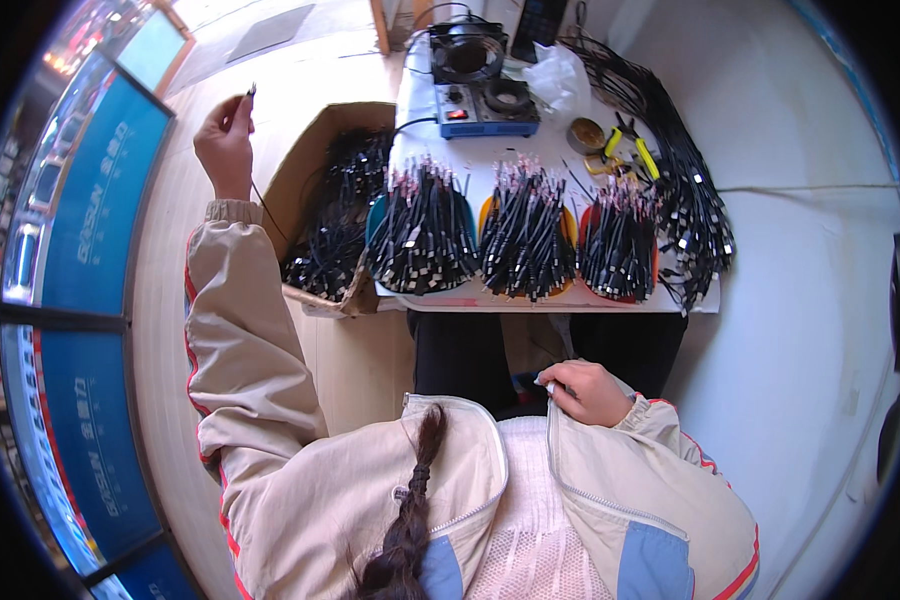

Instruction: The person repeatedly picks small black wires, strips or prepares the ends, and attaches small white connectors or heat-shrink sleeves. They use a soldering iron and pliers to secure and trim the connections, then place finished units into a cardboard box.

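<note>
My left hand (226, 142) is raised at the far left, above the floor, with its fingers pinched. A dark cable end (251, 92) sticks up from the fingertips, and a thin black strand (264, 208) hangs below the hand toward the cardboard box (315, 135) of tangled black cables (342, 205). Over my lap, close to the jacket's open front, my right hand (592, 394) is closed. Something small and whitish (548, 386) shows at its fingertips, too small to name.
On the white table (450, 160), bundles of short black cables (425, 235) lie in teal, orange and red trays. Behind stand a blue soldering unit (488, 120), a round tin (585, 135) and yellow-handled pliers (646, 158). Long cables (685, 170) drape along the right edge beside the wall.
</note>
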`<state>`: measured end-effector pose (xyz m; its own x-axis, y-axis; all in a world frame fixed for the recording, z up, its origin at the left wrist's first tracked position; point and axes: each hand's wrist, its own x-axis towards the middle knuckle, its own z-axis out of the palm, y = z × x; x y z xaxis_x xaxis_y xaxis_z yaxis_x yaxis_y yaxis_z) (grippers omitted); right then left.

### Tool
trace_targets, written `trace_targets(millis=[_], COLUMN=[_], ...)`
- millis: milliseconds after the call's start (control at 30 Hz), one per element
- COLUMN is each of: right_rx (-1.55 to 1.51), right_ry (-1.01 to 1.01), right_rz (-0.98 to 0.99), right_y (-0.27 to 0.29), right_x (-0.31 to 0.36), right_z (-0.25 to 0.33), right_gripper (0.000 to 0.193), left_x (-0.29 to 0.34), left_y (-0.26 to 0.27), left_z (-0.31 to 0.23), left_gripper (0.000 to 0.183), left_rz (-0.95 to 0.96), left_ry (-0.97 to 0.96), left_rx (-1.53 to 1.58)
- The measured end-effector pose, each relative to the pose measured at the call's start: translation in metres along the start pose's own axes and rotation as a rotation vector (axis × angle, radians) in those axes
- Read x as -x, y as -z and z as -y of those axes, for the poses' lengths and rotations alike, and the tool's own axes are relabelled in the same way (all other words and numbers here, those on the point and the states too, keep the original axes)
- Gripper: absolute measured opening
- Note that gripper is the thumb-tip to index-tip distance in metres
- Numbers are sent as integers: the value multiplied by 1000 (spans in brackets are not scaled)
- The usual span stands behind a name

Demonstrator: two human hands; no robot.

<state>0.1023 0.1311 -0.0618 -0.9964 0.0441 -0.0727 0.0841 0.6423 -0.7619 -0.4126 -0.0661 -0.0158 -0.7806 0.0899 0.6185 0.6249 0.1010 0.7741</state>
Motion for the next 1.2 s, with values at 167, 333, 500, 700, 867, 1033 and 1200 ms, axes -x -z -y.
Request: trace_targets(millis=[167, 333, 500, 700, 867, 1033, 1200], right_rx=[18, -2, 243, 258, 57, 15, -9], right_ry=[-112, -384, -788, -854, -905, -882, -848], right_rz=[-120, -233, -91, -214, 198, 300, 324], right_y=[-5, -21, -75, -210, -270, -282, -285], right_x=[19, 46, 33, -4, -42, -69, -72], right_z=[-14, -69, -214, -352, -352, -356, -355], right_gripper=[16, 16, 15, 16, 16, 16, 16], left_x=[-6, -30, 11, 214, 394, 418, 410], left_y=[-36, -72, -21, 45, 4, -7, -16], left_z=[140, 183, 75, -74, -119, -115, -105], left_gripper=[20, 72, 50, 23, 33, 39, 41], left_rz=[138, 427, 342, 189, 408, 202, 236], left_ry=[31, 153, 335, 303, 560, 674, 600], left_rx=[-183, -474, 103, -85, -266, -281, -327])
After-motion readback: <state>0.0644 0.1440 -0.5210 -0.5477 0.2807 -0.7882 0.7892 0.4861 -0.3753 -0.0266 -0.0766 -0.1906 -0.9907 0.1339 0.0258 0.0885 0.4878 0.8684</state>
